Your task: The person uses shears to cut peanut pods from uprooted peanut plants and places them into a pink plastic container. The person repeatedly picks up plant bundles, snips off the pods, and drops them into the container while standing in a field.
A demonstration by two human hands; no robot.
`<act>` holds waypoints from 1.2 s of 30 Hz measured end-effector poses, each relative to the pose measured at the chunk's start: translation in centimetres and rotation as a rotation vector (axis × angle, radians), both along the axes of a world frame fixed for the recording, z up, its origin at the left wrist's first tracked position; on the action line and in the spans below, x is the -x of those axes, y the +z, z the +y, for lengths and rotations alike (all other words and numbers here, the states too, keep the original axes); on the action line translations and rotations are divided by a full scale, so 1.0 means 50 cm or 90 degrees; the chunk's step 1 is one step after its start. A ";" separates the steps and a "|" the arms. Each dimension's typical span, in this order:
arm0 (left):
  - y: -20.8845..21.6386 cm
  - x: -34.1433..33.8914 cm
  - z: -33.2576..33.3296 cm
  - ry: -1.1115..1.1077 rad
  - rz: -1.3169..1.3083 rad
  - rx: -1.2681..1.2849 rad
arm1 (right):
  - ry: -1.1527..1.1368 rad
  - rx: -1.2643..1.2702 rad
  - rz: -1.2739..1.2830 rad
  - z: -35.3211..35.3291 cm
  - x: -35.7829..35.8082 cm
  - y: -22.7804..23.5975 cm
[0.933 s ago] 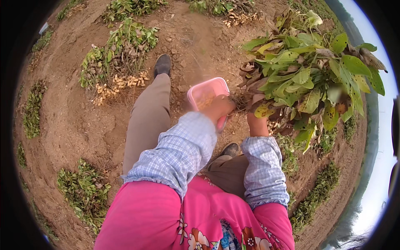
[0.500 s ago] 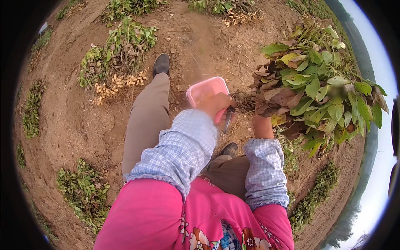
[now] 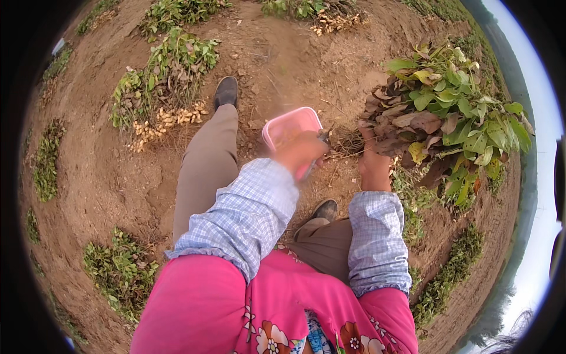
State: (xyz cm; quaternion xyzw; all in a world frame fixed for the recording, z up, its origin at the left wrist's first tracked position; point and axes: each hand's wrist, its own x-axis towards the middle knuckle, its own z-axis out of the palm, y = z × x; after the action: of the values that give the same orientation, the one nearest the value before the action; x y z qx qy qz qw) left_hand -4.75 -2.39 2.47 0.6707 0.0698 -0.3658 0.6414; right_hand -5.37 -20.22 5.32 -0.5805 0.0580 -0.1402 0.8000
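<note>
My right hand [image 3: 372, 162] is closed around the stems of an uprooted peanut plant bunch [image 3: 448, 112], with green, yellow and brown leaves spreading to the right. The stems and root ends [image 3: 345, 143] point left toward my other hand. My left hand [image 3: 302, 152], smeared by motion, is closed on a dark metal hand tool [image 3: 323, 137]; its exact kind is mostly hidden by the fingers. Just beyond and beneath this hand is a pink plastic container [image 3: 292, 122] with a pale rim. Small light-coloured pieces, too blurred to make out, lie inside it.
On the brown soil [image 3: 118, 194], a pulled peanut plant with pods [image 3: 171, 118] lies beyond my left leg. Another heap with pods [image 3: 339, 22] is at the far middle. Leafy heaps [image 3: 121, 271] lie near left and right [image 3: 451, 271]. My shoes [image 3: 226, 91] flank the container.
My left hand has shifted slightly left and up, turning so that less of the tool's metal shows. The leafy bunch in my right hand has swung a little to the right.
</note>
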 end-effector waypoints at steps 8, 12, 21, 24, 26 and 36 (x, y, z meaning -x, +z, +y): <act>-0.037 -0.003 -0.031 0.003 -0.022 -0.105 | 0.070 0.317 0.021 -0.001 0.005 -0.079; 0.012 -0.008 0.012 -0.061 -0.025 -0.094 | 0.069 -0.268 0.080 0.018 0.011 -0.050; -0.050 -0.004 0.060 -0.065 -0.033 -0.199 | -0.006 -0.179 0.042 0.013 -0.010 0.022; -0.054 0.001 0.076 0.003 0.027 -0.106 | -0.066 -0.097 0.082 0.016 -0.010 0.046; -0.027 -0.002 0.088 -0.013 0.016 -0.085 | -0.052 0.015 0.034 0.010 -0.014 0.054; -0.026 0.000 0.122 0.084 0.158 0.114 | -0.005 -0.149 0.234 -0.013 0.019 0.164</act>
State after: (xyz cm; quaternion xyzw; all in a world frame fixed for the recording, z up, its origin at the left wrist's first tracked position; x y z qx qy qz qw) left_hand -4.77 3.70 1.16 0.5546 0.1595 -0.4076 0.7077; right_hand -6.31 -20.89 13.53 -0.4990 0.2211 -0.0270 0.8375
